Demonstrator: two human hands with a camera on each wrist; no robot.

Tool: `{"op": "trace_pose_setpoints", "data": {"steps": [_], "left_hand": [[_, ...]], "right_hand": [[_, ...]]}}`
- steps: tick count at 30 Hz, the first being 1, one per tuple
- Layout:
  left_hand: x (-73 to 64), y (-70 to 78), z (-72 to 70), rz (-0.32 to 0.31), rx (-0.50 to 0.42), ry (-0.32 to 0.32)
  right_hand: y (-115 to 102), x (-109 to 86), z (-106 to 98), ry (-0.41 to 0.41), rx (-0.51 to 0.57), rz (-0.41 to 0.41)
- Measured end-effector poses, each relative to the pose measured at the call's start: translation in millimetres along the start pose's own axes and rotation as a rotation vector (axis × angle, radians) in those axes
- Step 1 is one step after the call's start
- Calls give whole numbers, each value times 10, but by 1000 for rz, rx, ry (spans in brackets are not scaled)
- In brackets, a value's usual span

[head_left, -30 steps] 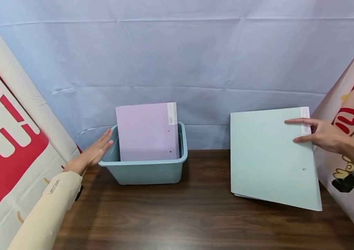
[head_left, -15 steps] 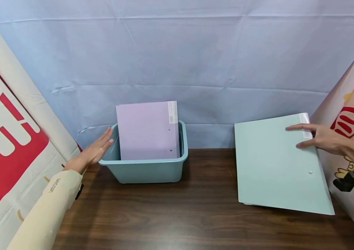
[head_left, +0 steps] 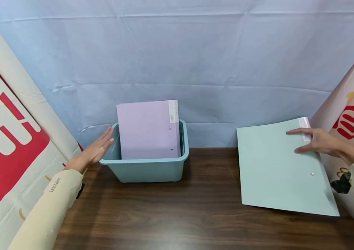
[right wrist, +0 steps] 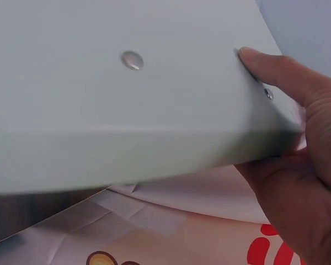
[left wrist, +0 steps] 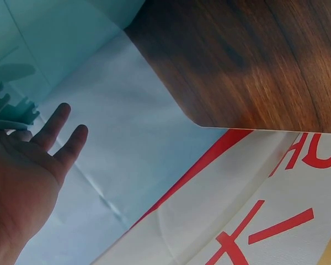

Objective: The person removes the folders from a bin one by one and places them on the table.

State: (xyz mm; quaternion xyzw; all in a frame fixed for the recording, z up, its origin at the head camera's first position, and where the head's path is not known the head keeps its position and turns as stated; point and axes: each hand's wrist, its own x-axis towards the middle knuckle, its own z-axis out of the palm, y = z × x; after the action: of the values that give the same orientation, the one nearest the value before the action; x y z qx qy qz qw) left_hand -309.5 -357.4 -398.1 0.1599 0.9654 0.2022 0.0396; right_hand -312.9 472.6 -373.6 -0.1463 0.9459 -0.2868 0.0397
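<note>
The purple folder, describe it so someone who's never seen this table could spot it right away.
On the dark wooden table, look left of centre for the teal plastic bin near the blue backdrop, with the left hand at its side. The purple folder stands upright inside it, sticking out above the rim. The only other folder, the pale green folder, lies at the right under the right hand.

A matt pale-green folder (head_left: 277,166) with a metal rivet lies on glossy dark wood-grain table (head_left: 177,215); the bin (head_left: 147,170) is smooth plastic.
</note>
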Motion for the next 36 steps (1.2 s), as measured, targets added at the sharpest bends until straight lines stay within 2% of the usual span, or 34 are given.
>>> {"op": "trace_pose_setpoints", "data": {"steps": [2,7,9,11,16,18,25,30,36], "left_hand": [[-4,3,-6,-4,-2,-1],[-11,10,-13,-12,5,-2],[-13,11,-13,-13,8,-1],[-15,9,-12,-16,7,-1],[-23,4,-12,-11,8,4],[-27,5,-12,-6,12,8],[-32,7,-14,-5,11,8],[-27,12,-15,3,7,14],[-13,4,-2,6,-5,10]], "right_hand": [[42,31,24,29,-34,-25],[135,96,99,125,-129,-176],[153,111,122,155,-173,-212],[165,110,136,151,-197,-175],[195,88,171,62,-181,3],[208,83,192,46,-177,26],[263,88,283,25,-219,42],[365,81,390,6,-236,-7],[511,79,503,26,-216,-37]]}}
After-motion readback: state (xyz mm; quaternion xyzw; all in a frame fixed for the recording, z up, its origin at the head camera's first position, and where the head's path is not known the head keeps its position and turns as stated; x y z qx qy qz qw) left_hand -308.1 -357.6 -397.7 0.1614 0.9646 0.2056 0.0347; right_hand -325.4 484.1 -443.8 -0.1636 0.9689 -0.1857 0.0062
